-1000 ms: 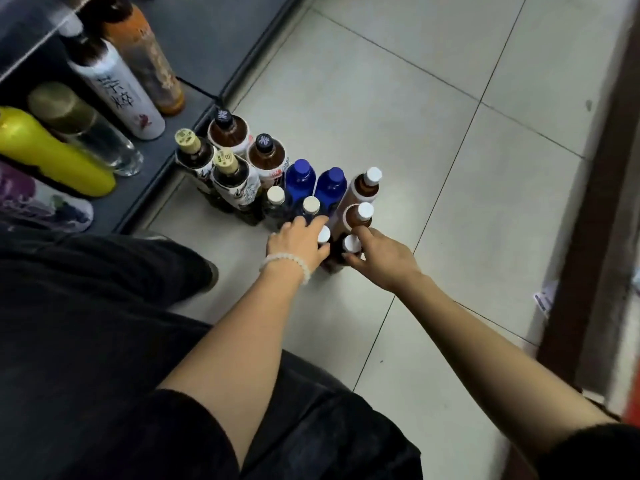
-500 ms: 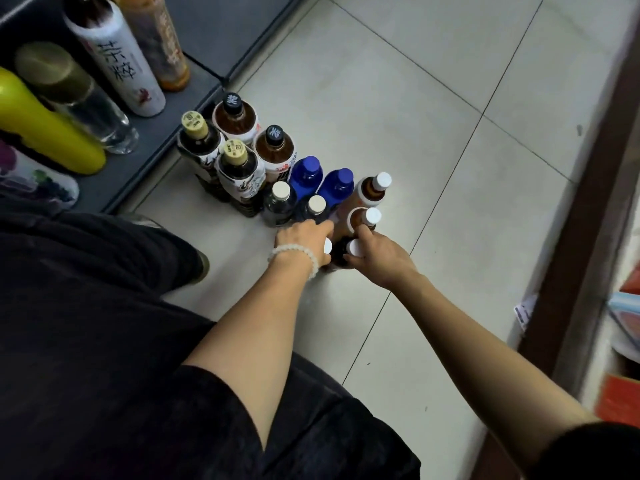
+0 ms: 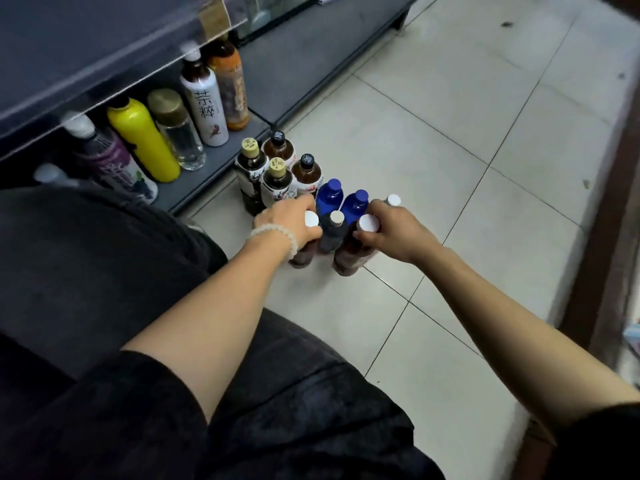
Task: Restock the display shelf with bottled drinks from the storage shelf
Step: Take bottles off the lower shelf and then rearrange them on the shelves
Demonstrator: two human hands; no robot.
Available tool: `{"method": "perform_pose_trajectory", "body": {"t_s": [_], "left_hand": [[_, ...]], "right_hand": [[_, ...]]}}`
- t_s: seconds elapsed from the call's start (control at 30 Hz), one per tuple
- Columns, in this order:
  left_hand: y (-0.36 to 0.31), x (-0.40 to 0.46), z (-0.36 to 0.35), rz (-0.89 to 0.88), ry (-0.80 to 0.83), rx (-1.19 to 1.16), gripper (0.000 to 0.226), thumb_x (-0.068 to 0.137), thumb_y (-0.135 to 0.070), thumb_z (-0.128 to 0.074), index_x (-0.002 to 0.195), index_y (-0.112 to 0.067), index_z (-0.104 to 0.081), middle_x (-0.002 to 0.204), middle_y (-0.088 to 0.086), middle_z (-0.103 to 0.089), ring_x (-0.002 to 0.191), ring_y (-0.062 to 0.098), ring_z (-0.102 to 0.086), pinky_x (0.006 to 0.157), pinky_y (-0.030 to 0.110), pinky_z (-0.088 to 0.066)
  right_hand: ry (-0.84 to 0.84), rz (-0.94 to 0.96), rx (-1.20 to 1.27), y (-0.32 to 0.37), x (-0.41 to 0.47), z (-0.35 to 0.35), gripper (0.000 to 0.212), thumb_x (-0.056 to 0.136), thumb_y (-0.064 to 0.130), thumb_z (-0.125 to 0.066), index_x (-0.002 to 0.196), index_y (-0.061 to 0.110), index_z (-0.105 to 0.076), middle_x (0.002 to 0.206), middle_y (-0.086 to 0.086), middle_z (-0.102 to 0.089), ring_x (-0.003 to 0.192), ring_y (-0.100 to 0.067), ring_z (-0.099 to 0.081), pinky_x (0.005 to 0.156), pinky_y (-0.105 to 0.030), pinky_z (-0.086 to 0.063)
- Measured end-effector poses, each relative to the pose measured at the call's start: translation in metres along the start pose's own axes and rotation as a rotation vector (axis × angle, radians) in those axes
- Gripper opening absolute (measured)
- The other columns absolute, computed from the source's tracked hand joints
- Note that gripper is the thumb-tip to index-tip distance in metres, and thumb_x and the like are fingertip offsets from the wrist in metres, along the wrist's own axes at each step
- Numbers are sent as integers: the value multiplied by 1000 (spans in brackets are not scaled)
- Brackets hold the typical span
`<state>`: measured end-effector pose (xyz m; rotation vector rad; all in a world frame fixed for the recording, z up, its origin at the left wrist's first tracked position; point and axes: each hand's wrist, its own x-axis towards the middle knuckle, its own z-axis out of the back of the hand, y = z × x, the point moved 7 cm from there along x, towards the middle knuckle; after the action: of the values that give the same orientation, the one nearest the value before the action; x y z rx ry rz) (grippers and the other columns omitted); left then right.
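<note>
Beside the low grey display shelf (image 3: 214, 188), bottles cluster on the pale tiled floor (image 3: 433, 133). Her left hand (image 3: 289, 221) (beaded bracelet at the wrist) grips a white-capped dark brown bottle (image 3: 304, 252); the right hand (image 3: 394, 233) curls round another white-capped brown bottle (image 3: 355, 256) just beside it.

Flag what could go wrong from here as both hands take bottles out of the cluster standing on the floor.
1. The left hand and right hand each grip a white-capped brown bottle, left one, right one, near the neck; the right one looks tilted and might slip.
2. The dark bottle and blue bottles stand tightly packed beside them, so lifting out could topple neighbours.
3. The cluster sits on the tiled floor, where a fallen bottle could roll.
</note>
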<state>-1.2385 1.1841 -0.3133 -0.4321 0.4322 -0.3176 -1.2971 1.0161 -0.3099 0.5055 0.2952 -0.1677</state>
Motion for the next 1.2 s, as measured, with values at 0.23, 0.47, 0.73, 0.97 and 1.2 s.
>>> {"method": "perform_pose_trajectory", "body": {"t_s": [0.23, 0.47, 0.73, 0.97, 1.2], "left_hand": [[29, -46, 126, -20, -281, -194, 17, 81, -33, -65, 92, -24, -55, 109, 7, -62, 102, 29, -55, 79, 31, -41], [62, -108, 261, -48, -500, -157, 11, 83, -30, -62, 89, -24, -55, 100, -2, -60, 94, 21, -53, 75, 26, -36], [123, -177, 371, 56, -723, -99, 7, 84, -25, -60, 90, -24, -56, 95, -2, -58, 91, 18, -51, 76, 25, -36], [167, -214, 428, 175, -755, -55, 9, 78, -33, -59, 87, -31, -59, 101, 0, -64, 97, 24, -58, 86, 35, -47], [203, -229, 465, 213, -767, -51, 6, 78, -32, -62, 83, -32, -58, 98, 1, -65, 94, 21, -58, 80, 33, -46]], "right_hand": [[-185, 275, -12, 105, 3, 69, 34, 86, 39, -61, 100, 9, -51, 93, -10, -59, 86, -26, -52, 71, -38, -43], [-315, 491, 28, 228, 6, 117, 38, 86, 43, -60, 100, 9, -53, 92, -7, -58, 85, -25, -53, 69, -35, -42], [-339, 693, 39, 363, 26, 135, 38, 86, 46, -58, 96, 9, -56, 88, -9, -59, 91, -32, -57, 71, -37, -43], [-254, 830, 86, 469, 46, 145, 32, 86, 46, -57, 91, 15, -55, 87, -5, -58, 85, -25, -55, 71, -35, -44], [-233, 926, 94, 557, 76, 136, 35, 85, 48, -57, 92, 14, -56, 86, -3, -59, 85, -24, -56, 73, -37, -46]]}}
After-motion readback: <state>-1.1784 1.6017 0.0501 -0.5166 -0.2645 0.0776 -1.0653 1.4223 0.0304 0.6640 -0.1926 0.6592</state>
